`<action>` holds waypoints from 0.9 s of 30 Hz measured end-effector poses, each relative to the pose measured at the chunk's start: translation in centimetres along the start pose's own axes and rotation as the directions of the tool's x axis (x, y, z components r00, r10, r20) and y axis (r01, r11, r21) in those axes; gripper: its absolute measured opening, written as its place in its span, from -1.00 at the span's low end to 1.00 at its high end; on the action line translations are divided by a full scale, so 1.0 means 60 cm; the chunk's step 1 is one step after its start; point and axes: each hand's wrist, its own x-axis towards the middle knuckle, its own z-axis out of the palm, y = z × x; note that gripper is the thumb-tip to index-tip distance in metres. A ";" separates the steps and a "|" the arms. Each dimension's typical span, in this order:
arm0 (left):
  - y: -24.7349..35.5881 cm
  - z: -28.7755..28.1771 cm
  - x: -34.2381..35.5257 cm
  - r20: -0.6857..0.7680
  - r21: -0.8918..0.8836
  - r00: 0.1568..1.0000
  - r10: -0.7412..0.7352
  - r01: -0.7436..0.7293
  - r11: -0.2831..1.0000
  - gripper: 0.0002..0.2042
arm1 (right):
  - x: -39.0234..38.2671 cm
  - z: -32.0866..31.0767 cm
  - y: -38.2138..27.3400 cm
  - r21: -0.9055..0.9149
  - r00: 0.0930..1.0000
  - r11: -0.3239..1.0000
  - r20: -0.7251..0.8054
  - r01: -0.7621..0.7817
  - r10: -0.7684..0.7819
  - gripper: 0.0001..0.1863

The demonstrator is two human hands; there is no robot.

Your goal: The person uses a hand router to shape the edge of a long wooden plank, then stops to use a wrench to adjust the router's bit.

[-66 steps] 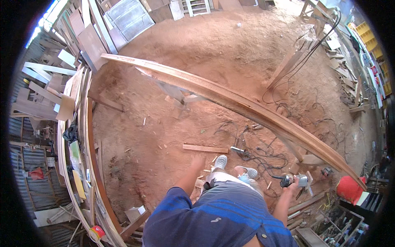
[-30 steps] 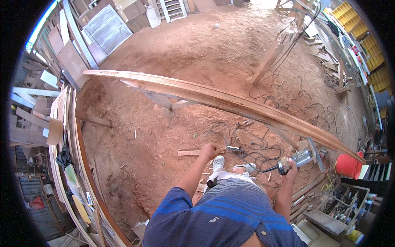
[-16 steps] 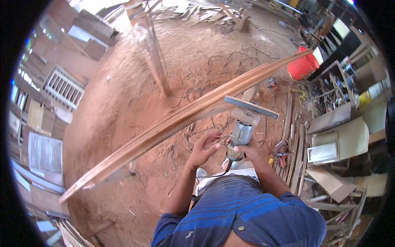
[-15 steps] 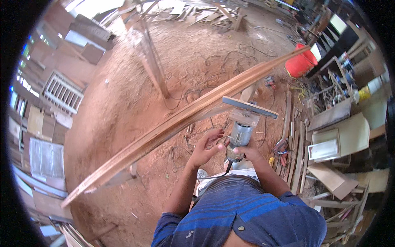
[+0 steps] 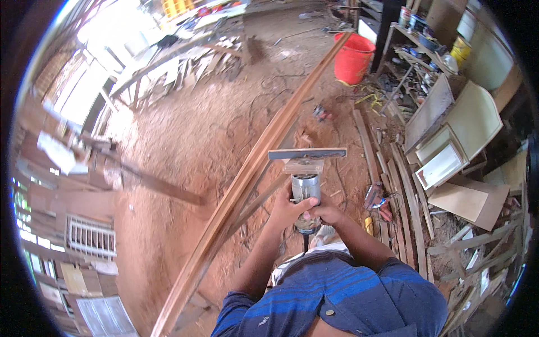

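Observation:
A trim router point(image 5: 306, 184) with a silver cylindrical body is held in front of my waist, its cord running back toward me. My left hand point(image 5: 287, 211) is closed round the body from the left. From the other side my right hand point(image 5: 327, 212) grips it too, and the two hands meet at the front. Beyond the body sit a clear base point(image 5: 303, 165) and a long flat grey strip point(image 5: 307, 153) set crosswise. Just past the tool, a long reddish wooden beam point(image 5: 247, 175) runs diagonally; the strip's left end overlaps it in view.
A red bucket point(image 5: 353, 59) stands by the beam's far end. Loose planks point(image 5: 405, 205) lie on the right, beside another power tool point(image 5: 375, 196). Cords trail over the dusty floor point(image 5: 163, 146). A cluttered shelf point(image 5: 426, 50) and leaning panels point(image 5: 443, 160) line the right side.
My left hand, apart from the router with fingers spread before, has closed round its body. The view has swung right, so the beam looks steeper and the router sits further left.

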 end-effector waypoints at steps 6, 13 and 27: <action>0.028 0.123 0.177 0.049 -0.040 0.999 0.015 -0.013 0.999 -0.37 | 0.028 -0.157 -0.125 0.001 0.998 0.999 -0.051 0.036 -0.036 -0.22; 0.007 0.197 0.355 0.164 -0.093 0.985 0.055 -0.040 0.995 -0.40 | 0.058 -0.281 -0.220 -0.011 0.986 0.998 -0.159 0.057 -0.058 -0.23; -0.009 0.266 0.821 0.421 -0.170 0.899 -0.120 0.208 0.963 -0.27 | 0.269 -0.595 -0.364 -0.173 0.844 0.980 -0.506 0.101 -0.176 -0.33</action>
